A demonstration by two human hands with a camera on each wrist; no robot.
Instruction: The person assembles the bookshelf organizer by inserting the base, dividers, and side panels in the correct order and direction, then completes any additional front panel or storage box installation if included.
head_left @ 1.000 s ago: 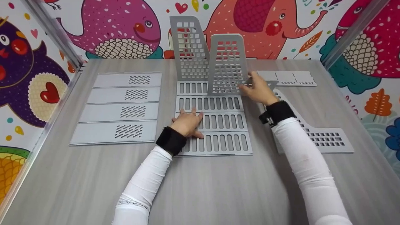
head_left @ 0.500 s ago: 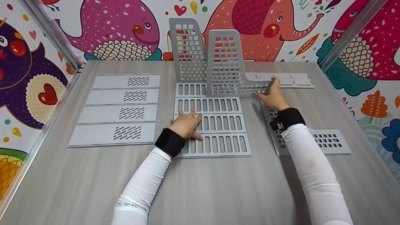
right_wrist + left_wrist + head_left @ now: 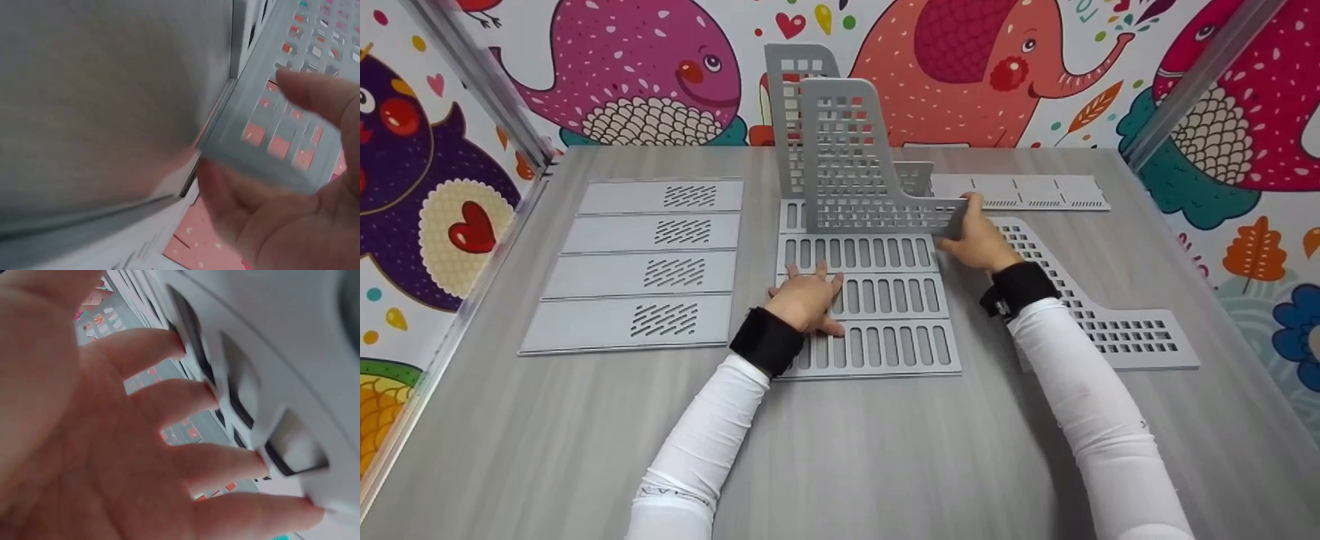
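Observation:
My left hand point(image 3: 802, 300) lies with spread fingers on a grey slotted panel point(image 3: 885, 320) made of several joined strips; in the left wrist view its fingertips point(image 3: 247, 461) touch the slotted surface. With my right hand point(image 3: 979, 236) I grip the low right end of an upright grey perforated side panel point(image 3: 889, 180). The right wrist view shows thumb and fingers on either side of that panel's end point(image 3: 253, 163). This panel stands over the slotted panel's far strip. Behind it rises a second upright perforated side panel point(image 3: 774, 112), partly hidden.
Left on the table point(image 3: 840, 457) lies a pale panel of several strips point(image 3: 600, 271). Another perforated side panel point(image 3: 1181, 360) lies flat at right, partly under my arm. A white strip panel point(image 3: 1035, 187) lies at the back right, before the patterned wall point(image 3: 1080, 45).
My right hand first shifted rightward to the front side panel's end, then moved left with it. The panel now covers more of the rear one. My left hand stayed in place.

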